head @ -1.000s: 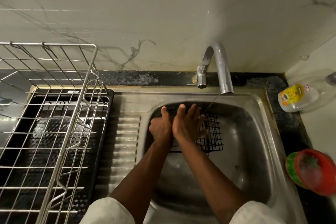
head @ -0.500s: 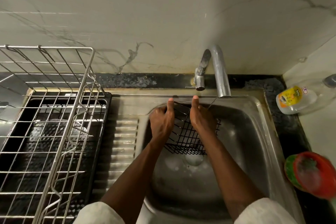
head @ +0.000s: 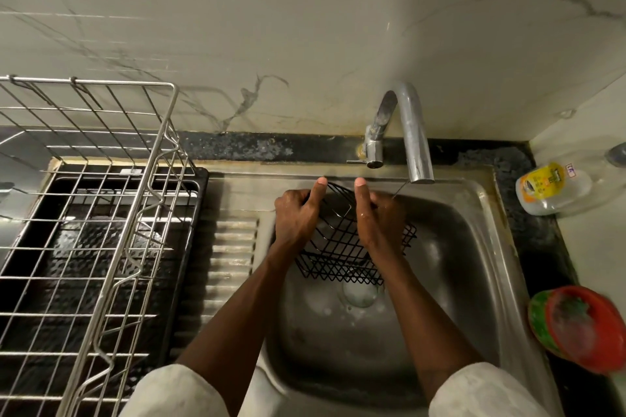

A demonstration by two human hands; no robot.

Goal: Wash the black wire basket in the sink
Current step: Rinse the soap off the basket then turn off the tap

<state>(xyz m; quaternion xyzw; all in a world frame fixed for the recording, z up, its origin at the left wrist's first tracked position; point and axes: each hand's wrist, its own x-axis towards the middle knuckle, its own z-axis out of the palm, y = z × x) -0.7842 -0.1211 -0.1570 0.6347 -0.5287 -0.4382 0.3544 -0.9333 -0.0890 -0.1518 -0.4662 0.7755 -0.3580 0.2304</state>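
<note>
The black wire basket (head: pixel 338 247) is held tilted over the far part of the steel sink (head: pixel 474 247), above the drain (head: pixel 360 294). My left hand (head: pixel 298 213) grips its left side with the thumb up along the far rim. On its right side my right hand (head: pixel 377 217) grips it the same way. A thin stream of water falls from the tap (head: pixel 413 139) just right of my right hand. Soapy water lies on the sink floor.
A steel dish rack (head: pixel 101 213) over a black tray fills the left counter, next to the ribbed drainboard (head: pixel 230 264). A clear soap bottle with a yellow label (head: pixel 548 186) lies at the right. A red and green bowl with a scrubber (head: pixel 582 325) sits at the near right.
A second ago my hands lay together on the flat basket. They have moved apart to its two sides and tipped its far edge up; since half a second ago little has changed.
</note>
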